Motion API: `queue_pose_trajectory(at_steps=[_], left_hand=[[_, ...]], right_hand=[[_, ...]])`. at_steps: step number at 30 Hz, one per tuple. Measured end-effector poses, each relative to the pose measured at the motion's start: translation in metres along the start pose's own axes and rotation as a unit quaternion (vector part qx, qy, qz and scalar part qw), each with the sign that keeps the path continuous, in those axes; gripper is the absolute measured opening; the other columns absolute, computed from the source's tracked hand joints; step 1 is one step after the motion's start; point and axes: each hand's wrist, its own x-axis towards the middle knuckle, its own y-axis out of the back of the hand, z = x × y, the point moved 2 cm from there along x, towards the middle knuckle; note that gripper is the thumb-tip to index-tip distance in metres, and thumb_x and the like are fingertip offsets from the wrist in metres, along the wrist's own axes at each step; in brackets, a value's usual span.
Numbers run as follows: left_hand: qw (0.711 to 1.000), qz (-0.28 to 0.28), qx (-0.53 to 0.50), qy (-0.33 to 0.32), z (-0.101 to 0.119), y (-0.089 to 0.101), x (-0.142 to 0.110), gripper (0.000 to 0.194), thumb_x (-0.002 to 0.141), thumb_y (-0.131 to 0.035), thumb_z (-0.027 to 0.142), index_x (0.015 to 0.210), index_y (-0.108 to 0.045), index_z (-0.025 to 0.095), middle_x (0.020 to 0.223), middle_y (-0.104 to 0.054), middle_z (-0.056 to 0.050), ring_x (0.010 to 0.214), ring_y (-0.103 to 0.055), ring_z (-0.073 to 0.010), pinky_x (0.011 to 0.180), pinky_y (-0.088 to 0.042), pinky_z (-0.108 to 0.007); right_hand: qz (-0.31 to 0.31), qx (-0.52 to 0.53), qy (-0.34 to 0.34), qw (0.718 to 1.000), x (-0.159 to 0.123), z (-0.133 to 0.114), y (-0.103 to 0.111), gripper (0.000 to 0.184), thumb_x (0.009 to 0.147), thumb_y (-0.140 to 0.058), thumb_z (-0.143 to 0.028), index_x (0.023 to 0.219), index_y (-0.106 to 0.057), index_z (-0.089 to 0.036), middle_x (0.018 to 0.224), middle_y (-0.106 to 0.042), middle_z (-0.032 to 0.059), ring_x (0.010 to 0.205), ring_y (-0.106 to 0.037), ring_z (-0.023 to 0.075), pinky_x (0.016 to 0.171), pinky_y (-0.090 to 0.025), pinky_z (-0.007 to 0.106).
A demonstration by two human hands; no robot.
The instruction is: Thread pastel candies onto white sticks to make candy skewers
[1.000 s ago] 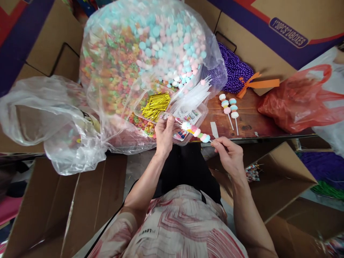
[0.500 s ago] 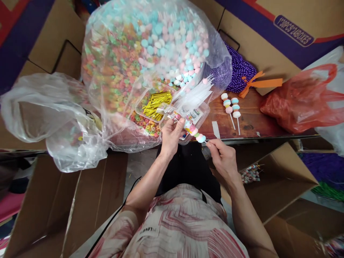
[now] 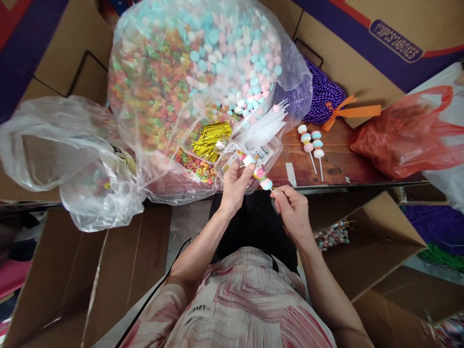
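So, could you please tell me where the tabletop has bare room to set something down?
The tabletop is bare between the two threaded sticks and the red bag. A narrower patch separates those sticks from the clear tray, with a white strip in it. Left of there, the big bag crowds everything.

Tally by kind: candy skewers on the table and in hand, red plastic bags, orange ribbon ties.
Pastel candy skewers on white sticks, on brown wooden table: 2
Held pastel candy skewer, left hand and right hand: 1
Red translucent plastic bag: 1
Orange ribbon tie: 1
Total: 5
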Motion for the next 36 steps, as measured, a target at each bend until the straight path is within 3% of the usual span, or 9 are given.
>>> queue_pose_trajectory(at_steps=[5, 10, 14, 19, 25, 31, 36], left_hand=[[0.999, -0.023, -0.008, 0.026, 0.005, 0.001, 0.002, 0.051, 0.071, -0.092, 0.064, 0.095, -0.071, 0.023, 0.085, -0.079, 0.0, 0.075, -0.078, -0.0165, 0.067, -0.062, -0.026], [0.999, -0.006, -0.02, 0.033, 0.008, 0.0, 0.005, 0.057, 0.069, -0.089, 0.072, 0.091, -0.069, 0.024, 0.087, -0.082, -0.002, 0.083, -0.082, -0.0203, 0.074, -0.065, -0.03], [0.999, -0.02, -0.021, 0.032, 0.006, -0.005, 0.0, 0.06, 0.065, -0.093, 0.069, 0.097, -0.071, 0.024, 0.097, -0.084, -0.002, 0.089, -0.082, -0.021, 0.078, -0.066, -0.03], [0.999, -0.035, -0.019, 0.034, 0.004, -0.005, -0.002, 0.057, 0.068, -0.092, 0.068, 0.095, -0.07, 0.023, 0.093, -0.083, -0.005, 0.096, -0.083, -0.0253, 0.077, -0.066, -0.032], [0.997, -0.037, -0.053, 0.051, 0.004, 0.0, 0.002, 0.054, 0.071, -0.092, 0.066, 0.091, -0.068, 0.023, 0.095, -0.082, -0.006, 0.103, -0.083, -0.0279, 0.081, -0.066, -0.035], [0.996, -0.034, -0.061, 0.055, 0.0, -0.005, -0.001, 0.054, 0.076, -0.089, 0.066, 0.077, -0.061, 0.021, 0.095, -0.081, -0.007, 0.115, -0.079, -0.0299, 0.086, -0.064, -0.035], [0.996, -0.035, -0.072, 0.041, -0.001, -0.006, -0.001, 0.056, 0.071, -0.092, 0.066, 0.079, -0.06, 0.021, 0.093, -0.081, -0.006, 0.113, -0.08, -0.03, 0.082, -0.063, -0.033]], right_hand=[[-0.031, 0.001, -0.01, 0.999, 0.004, -0.005, 0.004, 0.027, 0.093, -0.063, -0.039, 0.074, -0.066, -0.021, 0.05, -0.046, -0.0062, 0.048, -0.042, 0.0105, 0.05, -0.033, 0.026], [-0.013, -0.023, -0.003, 1.0, 0.003, -0.006, 0.011, 0.028, 0.092, -0.063, -0.041, 0.073, -0.066, -0.021, 0.05, -0.046, -0.0061, 0.048, -0.041, 0.0104, 0.049, -0.032, 0.026], [0.009, -0.007, -0.008, 1.0, 0.002, -0.001, 0.002, 0.028, 0.092, -0.063, -0.042, 0.074, -0.067, -0.021, 0.05, -0.047, -0.0061, 0.047, -0.041, 0.0102, 0.049, -0.032, 0.026], [-0.009, 0.05, -0.036, 0.998, 0.005, 0.005, -0.012, 0.029, 0.092, -0.065, -0.042, 0.073, -0.067, -0.021, 0.048, -0.045, -0.0067, 0.045, -0.038, 0.0093, 0.048, -0.029, 0.026], [-0.004, 0.057, -0.041, 0.997, 0.005, 0.003, -0.01, 0.028, 0.091, -0.069, -0.041, 0.072, -0.067, -0.021, 0.049, -0.045, -0.0066, 0.047, -0.038, 0.0086, 0.048, -0.029, 0.025], [-0.06, 0.195, -0.146, 0.968, 0.0, 0.0, -0.019, 0.04, 0.079, -0.082, -0.054, 0.068, -0.065, -0.02, 0.044, -0.036, -0.0103, 0.041, -0.026, 0.005, 0.043, -0.023, 0.023], [-0.045, 0.239, -0.173, 0.954, -0.004, 0.002, -0.025, 0.045, 0.073, -0.087, -0.057, 0.067, -0.064, -0.02, 0.042, -0.035, -0.0114, 0.039, -0.022, 0.0033, 0.042, -0.023, 0.022]])
